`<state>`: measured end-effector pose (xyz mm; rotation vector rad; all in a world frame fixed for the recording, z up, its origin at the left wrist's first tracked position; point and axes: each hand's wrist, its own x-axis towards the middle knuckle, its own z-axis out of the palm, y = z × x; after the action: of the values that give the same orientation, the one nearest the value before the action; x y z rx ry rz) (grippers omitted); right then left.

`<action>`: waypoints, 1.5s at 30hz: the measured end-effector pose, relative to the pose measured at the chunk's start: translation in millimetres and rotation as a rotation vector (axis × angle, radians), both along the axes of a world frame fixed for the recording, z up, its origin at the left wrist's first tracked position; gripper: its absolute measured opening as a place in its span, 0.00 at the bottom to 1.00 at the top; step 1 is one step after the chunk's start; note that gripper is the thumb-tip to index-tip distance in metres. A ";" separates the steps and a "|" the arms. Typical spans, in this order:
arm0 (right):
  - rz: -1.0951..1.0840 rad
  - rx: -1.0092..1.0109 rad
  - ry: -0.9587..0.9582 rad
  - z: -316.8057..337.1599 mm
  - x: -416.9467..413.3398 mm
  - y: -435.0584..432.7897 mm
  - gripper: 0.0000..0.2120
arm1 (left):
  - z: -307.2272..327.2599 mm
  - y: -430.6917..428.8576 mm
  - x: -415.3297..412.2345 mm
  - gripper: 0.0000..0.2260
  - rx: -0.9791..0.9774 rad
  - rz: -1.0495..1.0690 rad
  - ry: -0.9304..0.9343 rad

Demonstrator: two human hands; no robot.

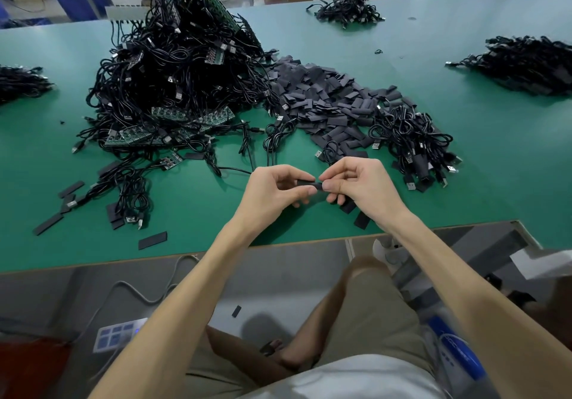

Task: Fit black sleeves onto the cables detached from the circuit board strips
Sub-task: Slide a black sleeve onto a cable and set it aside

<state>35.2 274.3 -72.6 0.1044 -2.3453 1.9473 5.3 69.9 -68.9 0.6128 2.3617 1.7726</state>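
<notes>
Both hands meet above the green table (192, 213) near its front edge. My left hand (275, 192) and my right hand (356, 185) pinch the two ends of one small black sleeve (309, 183) between thumb and fingers. Whether a cable end sits inside it is hidden. A big heap of black cables with green circuit board strips (173, 73) rises at the back left. A wide pile of loose black sleeves (328, 101) lies behind my hands. A bundle of cables with USB plugs (414, 141) lies to the right of it.
Loose sleeves (153, 239) and a small cable bunch (130, 197) lie at the front left. More cable piles sit at the far back (348, 11), far right (526, 64) and left edge (21, 81). My knees and the floor show below the table's front edge.
</notes>
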 end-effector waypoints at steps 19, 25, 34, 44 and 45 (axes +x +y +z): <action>0.016 -0.077 0.055 0.3 2.4 0.3 0.11 | 0.1 -0.7 -0.2 0.08 0.055 0.131 0.121; -0.052 0.177 0.107 1.0 2.3 -1.2 0.10 | 0.8 -3.3 0.6 0.07 0.122 0.131 0.090; -0.067 0.273 0.105 6.7 4.3 -5.2 0.07 | -2.1 0.5 0.6 0.06 0.009 0.020 0.056; -0.058 0.277 0.090 -0.9 1.0 -2.5 0.09 | 1.0 1.0 1.4 0.04 -0.074 -0.023 0.109; -0.063 0.279 0.089 -1.6 0.8 -2.2 0.10 | 1.6 0.5 1.5 0.04 -0.060 -0.017 0.101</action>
<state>36.0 272.1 -74.2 0.1314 -2.5121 1.5449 6.8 70.4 -67.3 0.7285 2.4573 1.6946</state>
